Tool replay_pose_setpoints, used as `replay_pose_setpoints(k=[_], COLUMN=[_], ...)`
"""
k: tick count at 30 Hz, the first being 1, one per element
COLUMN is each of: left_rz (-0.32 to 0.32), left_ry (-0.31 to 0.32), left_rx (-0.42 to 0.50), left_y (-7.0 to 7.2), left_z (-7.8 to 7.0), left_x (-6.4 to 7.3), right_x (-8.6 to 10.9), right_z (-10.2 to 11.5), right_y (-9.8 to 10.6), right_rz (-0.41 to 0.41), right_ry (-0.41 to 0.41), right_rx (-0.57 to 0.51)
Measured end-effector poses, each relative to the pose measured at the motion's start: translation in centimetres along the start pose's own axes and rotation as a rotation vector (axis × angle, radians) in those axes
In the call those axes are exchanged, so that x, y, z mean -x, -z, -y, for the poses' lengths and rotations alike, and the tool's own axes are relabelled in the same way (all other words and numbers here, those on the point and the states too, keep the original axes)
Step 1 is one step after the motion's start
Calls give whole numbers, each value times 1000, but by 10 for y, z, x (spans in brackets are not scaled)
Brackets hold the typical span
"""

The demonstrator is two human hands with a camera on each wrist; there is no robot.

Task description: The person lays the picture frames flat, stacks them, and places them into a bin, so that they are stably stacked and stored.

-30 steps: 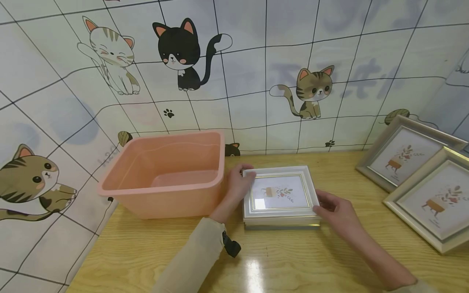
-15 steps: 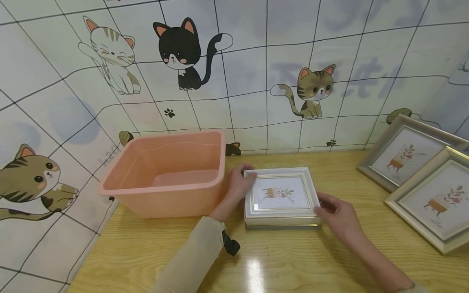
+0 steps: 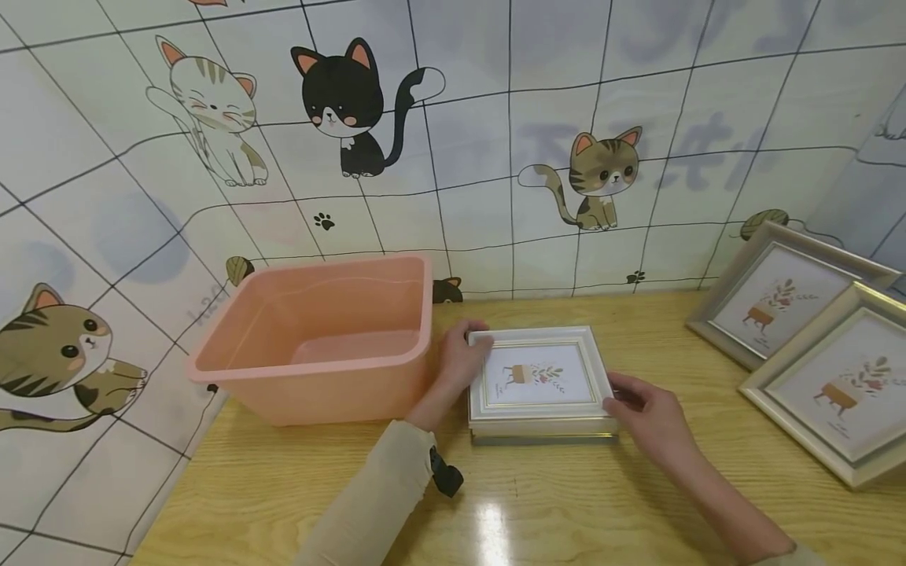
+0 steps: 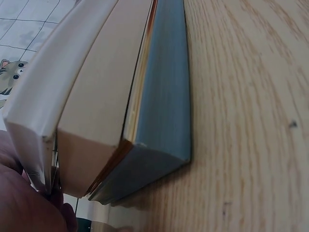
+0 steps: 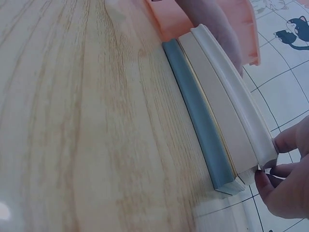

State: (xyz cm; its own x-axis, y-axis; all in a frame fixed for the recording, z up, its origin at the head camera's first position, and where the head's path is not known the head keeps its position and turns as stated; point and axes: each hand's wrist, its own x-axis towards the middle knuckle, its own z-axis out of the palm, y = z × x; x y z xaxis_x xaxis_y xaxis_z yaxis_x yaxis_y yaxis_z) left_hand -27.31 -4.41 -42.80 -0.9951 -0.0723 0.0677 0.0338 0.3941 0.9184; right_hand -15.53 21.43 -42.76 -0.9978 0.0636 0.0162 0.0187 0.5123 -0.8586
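Observation:
A white picture frame with a gold inner line and a potted-plant print lies on top of a stack. Under it are a beige frame and a blue-grey frame, the lowest, flat on the table. My left hand holds the white frame's left edge, thumb on top. At the opposite edge, my right hand pinches the same frame near its front corner. The right wrist view shows that thumb over the rim and fingertips at its underside. The left hand's other fingers are mostly hidden behind the stack.
Left of the stack stands a pink plastic basin with nothing visible inside, close to my left forearm. Two larger frames, one silvery and one pale gold, lean at the right. A cat-print tiled wall rises behind the wooden table.

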Motion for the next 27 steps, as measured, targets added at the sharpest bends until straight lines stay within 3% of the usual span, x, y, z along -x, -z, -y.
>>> replay_pose_setpoints(k=[10,27], left_rz=[-9,14], left_ry=[15,11], left_rx=[-21,60], left_y=[0,-4], left_z=[5,15], left_x=[-1,-5], right_x=[2,3], right_z=[-5,-10], right_y=[-2,0], right_rz=[-17,-39], right_ry=[20,92], right_rx=[-5,-58])
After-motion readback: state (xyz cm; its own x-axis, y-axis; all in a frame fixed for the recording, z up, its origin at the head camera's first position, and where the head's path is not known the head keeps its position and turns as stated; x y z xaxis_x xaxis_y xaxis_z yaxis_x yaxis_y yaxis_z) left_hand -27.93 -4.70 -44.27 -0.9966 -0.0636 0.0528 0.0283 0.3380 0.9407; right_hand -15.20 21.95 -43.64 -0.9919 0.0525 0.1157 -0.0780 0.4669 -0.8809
